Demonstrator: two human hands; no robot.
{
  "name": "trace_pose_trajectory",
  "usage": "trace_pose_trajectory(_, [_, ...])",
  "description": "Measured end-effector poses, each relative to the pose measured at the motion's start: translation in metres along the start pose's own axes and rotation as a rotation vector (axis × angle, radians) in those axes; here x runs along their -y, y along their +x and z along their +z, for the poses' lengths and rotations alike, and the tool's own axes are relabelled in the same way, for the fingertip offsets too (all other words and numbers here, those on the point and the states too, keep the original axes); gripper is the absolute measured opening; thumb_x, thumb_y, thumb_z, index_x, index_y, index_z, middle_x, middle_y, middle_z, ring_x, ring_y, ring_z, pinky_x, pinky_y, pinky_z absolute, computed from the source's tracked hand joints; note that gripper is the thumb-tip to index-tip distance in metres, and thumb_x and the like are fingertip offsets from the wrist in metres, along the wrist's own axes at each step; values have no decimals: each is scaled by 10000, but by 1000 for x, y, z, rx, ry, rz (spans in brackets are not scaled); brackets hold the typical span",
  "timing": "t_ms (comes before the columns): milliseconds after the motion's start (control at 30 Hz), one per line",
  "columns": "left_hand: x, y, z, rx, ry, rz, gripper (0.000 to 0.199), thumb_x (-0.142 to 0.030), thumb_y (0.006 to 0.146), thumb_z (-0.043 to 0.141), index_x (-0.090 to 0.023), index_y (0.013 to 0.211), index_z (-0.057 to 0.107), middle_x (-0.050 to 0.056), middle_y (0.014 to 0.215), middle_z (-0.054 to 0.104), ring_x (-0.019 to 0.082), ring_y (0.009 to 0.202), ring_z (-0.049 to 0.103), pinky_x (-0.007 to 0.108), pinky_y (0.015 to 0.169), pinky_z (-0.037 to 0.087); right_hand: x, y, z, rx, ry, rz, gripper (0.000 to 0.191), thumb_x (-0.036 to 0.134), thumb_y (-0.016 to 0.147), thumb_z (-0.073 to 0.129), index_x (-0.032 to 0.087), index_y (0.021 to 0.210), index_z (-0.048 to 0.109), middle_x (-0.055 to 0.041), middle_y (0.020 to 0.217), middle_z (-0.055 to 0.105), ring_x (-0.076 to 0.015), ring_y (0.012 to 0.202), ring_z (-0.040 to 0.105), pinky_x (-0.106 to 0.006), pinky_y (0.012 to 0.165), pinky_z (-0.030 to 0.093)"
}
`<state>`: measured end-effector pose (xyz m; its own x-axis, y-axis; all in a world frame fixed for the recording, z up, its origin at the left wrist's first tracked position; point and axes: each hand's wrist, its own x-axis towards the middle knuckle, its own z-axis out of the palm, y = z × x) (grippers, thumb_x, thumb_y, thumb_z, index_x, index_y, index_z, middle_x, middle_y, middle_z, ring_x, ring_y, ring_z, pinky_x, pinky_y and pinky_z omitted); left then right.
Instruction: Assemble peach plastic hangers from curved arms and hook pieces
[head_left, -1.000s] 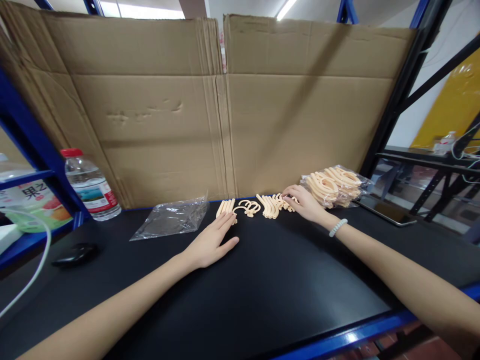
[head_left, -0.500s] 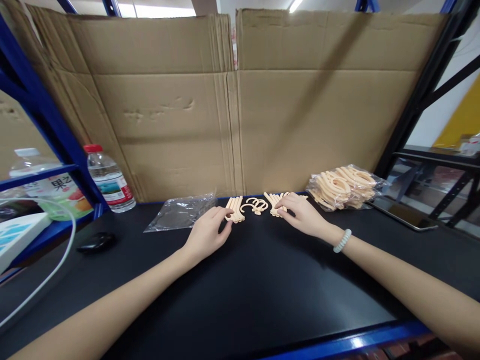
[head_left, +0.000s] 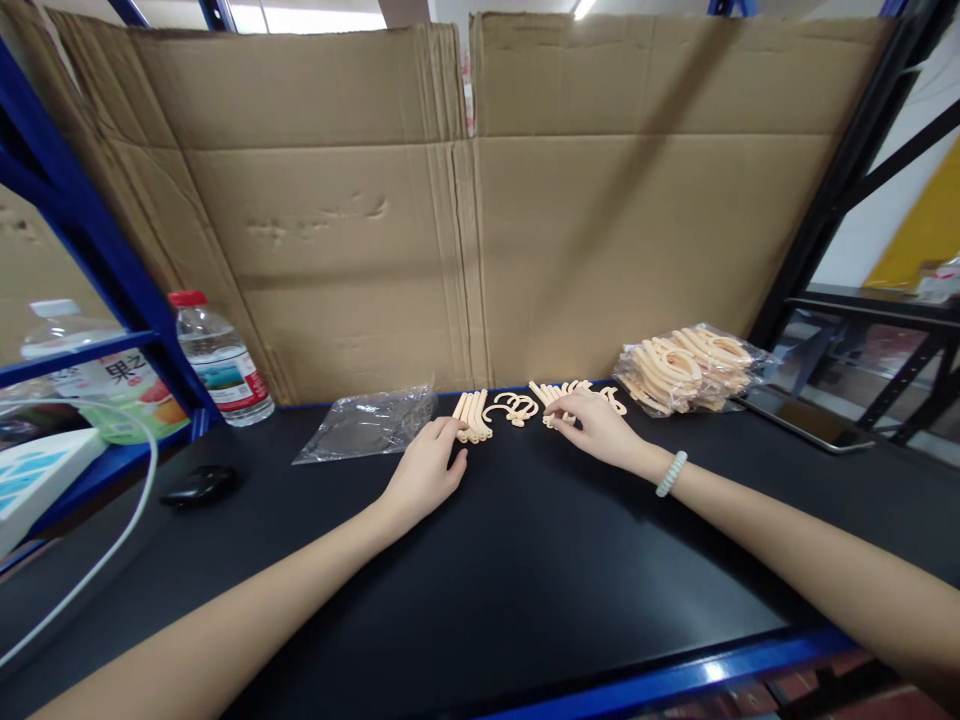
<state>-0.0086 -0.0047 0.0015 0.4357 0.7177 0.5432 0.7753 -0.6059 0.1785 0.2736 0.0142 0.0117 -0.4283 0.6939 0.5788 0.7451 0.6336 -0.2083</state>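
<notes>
My left hand [head_left: 425,466] is open at the left group of cream-coloured curved strips [head_left: 471,415], its fingertips touching the nearest strip and the thumb held apart. Over the right group of similar strips [head_left: 553,392] lies my right hand [head_left: 600,428], with bent fingers on the pieces and a gap between thumb and forefinger. That hand covers part of the group. Between the two groups rest a few cream ring-shaped and hooked pieces [head_left: 517,407]. More curved pieces [head_left: 615,400] show just beyond my right hand.
A flat clear plastic bag [head_left: 367,425] lies left of the pieces. At the right back sits a filled bag of cream pieces [head_left: 675,372], beside a dark tablet [head_left: 814,425]. A water bottle [head_left: 221,365], black mouse [head_left: 199,487] and white cable [head_left: 142,510] are left. Cardboard [head_left: 337,240] stands behind.
My right hand has shifted slightly left over the right strips, uncovering more curved pieces behind it. My left thumb has drawn closer to its fingers.
</notes>
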Motion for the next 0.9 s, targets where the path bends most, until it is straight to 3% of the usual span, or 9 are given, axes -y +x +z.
trace_pose_trajectory(133, [-1,0,-1,21,1,-36,280,-132,836,491,-154,1111,545,132,1141,642,274,1069,610,442,940,487,5,22,6,53,-30,9,145,199,887,568,169,948,696,-76,860,696,-210,836,573,-328,778,423])
trace_pose_trajectory(267, [-2,1,-2,49,1,-71,326,-159,851,486,-124,1172,538,158,1186,647,283,1078,630,432,934,502,5,47,18,142,-46,16,168,312,851,637,174,844,731,-81,780,682,-213,791,569,-312,738,410])
trace_pose_trajectory(400, [-2,2,-2,67,12,-88,356,-171,852,486,-109,1198,538,164,1218,641,284,1110,623,415,954,496,2,58,28,184,2,51,162,295,825,657,182,744,742,-60,702,680,-182,697,576,-291,705,398])
trace_pose_trajectory(500, [-3,2,-1,76,22,-97,360,-176,854,482,-105,1202,544,165,1207,648,283,1104,629,410,953,498,2,59,30,186,61,82,205,289,809,667,182,643,723,-38,617,655,-159,612,556,-288,680,395])
trace_pose_trajectory(667, [-3,2,0,92,47,-109,370,-173,862,480,-84,1216,540,179,1205,645,283,1104,625,402,960,490,6,60,21,96,209,167,117,270,734,716,177,663,719,-55,720,674,-185,718,587,-299,712,406])
trace_pose_trajectory(900, [-10,0,-7,138,146,-120,289,-169,873,473,-129,1142,573,147,1143,657,265,1067,626,373,918,498,7,36,4,-1,690,422,249,397,731,676,155,775,643,-32,697,640,-135,612,557,-285,599,438])
